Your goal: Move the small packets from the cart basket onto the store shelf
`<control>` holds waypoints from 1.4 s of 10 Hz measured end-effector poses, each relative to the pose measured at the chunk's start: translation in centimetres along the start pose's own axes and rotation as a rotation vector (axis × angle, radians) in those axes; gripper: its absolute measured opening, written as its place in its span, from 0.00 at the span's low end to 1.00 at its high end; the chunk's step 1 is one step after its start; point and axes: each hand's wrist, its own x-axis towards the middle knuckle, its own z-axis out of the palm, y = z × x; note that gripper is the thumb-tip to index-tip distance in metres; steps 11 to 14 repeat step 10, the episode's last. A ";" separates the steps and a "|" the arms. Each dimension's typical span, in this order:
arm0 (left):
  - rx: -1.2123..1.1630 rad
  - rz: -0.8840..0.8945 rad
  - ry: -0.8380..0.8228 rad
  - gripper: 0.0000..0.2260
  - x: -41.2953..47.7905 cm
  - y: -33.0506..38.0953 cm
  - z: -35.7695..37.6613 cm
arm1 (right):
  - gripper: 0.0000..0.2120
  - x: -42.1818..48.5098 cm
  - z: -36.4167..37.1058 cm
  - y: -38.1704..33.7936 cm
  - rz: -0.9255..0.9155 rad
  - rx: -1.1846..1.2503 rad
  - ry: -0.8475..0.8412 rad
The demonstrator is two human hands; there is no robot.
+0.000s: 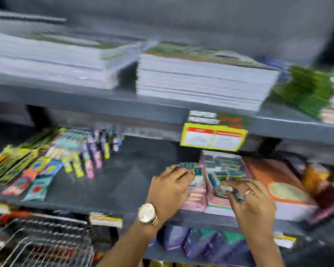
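The view is blurred by motion. Both hands reach onto the dark middle shelf [123, 182]. My left hand [170, 187], with a watch on the wrist, rests on a stack of small blue-green packets [193, 176] on top of pink boxes [196, 199]. My right hand [249, 199] touches more small packets [224, 170] in an open display box; its fingers curl over them, and whether they grip one is unclear. The wire cart basket [46, 245] is at the lower left; its contents are hard to make out.
Colourful sachets [52, 162] lie on the shelf's left part. Stacks of notebooks [201, 81] fill the upper shelf. A yellow price tag [213, 138] hangs from its edge. An orange packet [278, 182] and dark packs lie to the right. Purple packs [201, 243] sit below.
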 end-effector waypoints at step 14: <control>0.299 0.488 -0.656 0.09 5.8 7.0 6.1 | 0.26 0.8 -5.3 6.6 0.381 0.232 -0.195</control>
